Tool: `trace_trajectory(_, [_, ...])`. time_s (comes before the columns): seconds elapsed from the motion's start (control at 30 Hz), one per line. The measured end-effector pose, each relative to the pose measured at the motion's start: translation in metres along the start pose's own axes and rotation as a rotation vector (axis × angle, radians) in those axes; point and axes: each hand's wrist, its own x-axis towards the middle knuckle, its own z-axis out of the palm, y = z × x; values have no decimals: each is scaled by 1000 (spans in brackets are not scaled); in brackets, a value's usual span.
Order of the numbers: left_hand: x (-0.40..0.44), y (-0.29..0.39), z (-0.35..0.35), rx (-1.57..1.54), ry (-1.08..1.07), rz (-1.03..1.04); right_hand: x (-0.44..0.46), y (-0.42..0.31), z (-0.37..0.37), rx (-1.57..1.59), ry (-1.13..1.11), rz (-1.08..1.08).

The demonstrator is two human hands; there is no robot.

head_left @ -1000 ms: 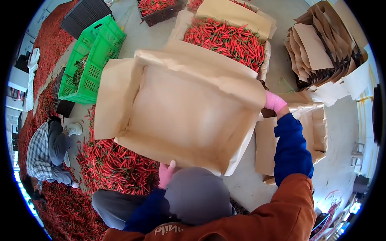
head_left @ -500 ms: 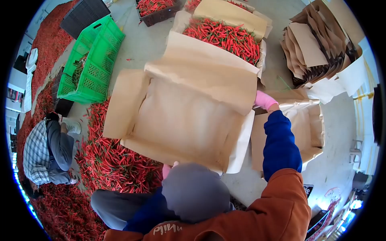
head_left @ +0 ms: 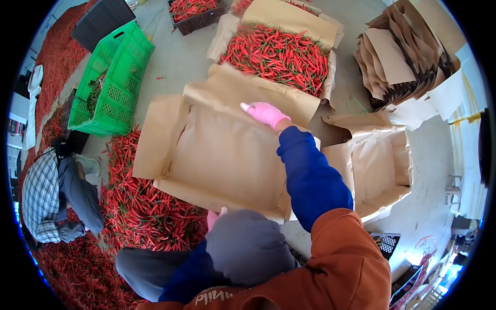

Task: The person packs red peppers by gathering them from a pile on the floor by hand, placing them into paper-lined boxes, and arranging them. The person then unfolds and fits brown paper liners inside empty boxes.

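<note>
A paper-lined box (head_left: pixel 222 160) with nothing in it lies in front of me, its brown flaps folded outward. My left hand (head_left: pixel 213 218), in a pink glove, grips the box's near edge, partly hidden by my grey-clad knee. My right hand (head_left: pixel 266 113), also pink-gloved, is over the far paper flap, thumb and fingers apart. Just beyond is a lined box full of red chilies (head_left: pixel 279 57). Loose chilies (head_left: pixel 150 212) are heaped at the box's left.
A green crate (head_left: pixel 113 82) stands at the upper left. Another lined box (head_left: pixel 380 165) is on the right, below stacked paper-lined trays (head_left: pixel 398 62). A person (head_left: pixel 51 194) in a checked shirt sits at the left. A black crate of chilies (head_left: pixel 196 13) stands at the top.
My right hand has left the box's right side and moved left over the far flap. That flap has shifted, showing more of the chilies beyond. My left hand stays at the near edge.
</note>
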Motion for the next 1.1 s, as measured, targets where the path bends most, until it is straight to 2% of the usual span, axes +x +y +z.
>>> trace_trajectory(0.1, [1, 0, -1, 18, 3, -15, -8, -11, -13, 42, -84, 73])
trace_trajectory(0.3, [11, 4, 3, 46, 22, -32, 9, 8, -30, -41, -10, 105])
trace_trajectory(0.43, [16, 26, 22, -208, -128, 116, 34, 28, -44, 51, 17, 182])
trace_trajectory(0.47, [18, 25, 22, -227, -137, 104, 39, 39, -43, 113, 99, 142])
trace_trajectory(0.57, [22, 21, 19, -223, -119, 34, 64, 76, -46, 156, 171, 257])
trace_trajectory(0.67, [12, 22, 16, -111, -5, -94, 89, 92, -36, 473, 222, 205])
trace_trajectory(0.7, [9, 22, 16, -90, 9, -121, 98, 97, -29, 932, 251, 338])
trace_trajectory(0.73, [5, 23, 15, -91, -16, -119, 85, 69, -31, 1388, 360, 478])
trace_trajectory(0.87, [-11, 34, 14, -118, -166, -104, 108, 60, -26, 1804, 511, 471])
trace_trajectory(0.97, [-22, 43, 18, -122, -309, -118, 122, 66, -30, 1885, 546, 434])
trace_trajectory(1.0, [-23, 45, 21, -120, -346, -126, 127, 64, -33, 1942, 627, 490])
trace_trajectory(1.1, [-24, 47, 28, -118, -422, -147, 139, 67, -39, 1925, 664, 463])
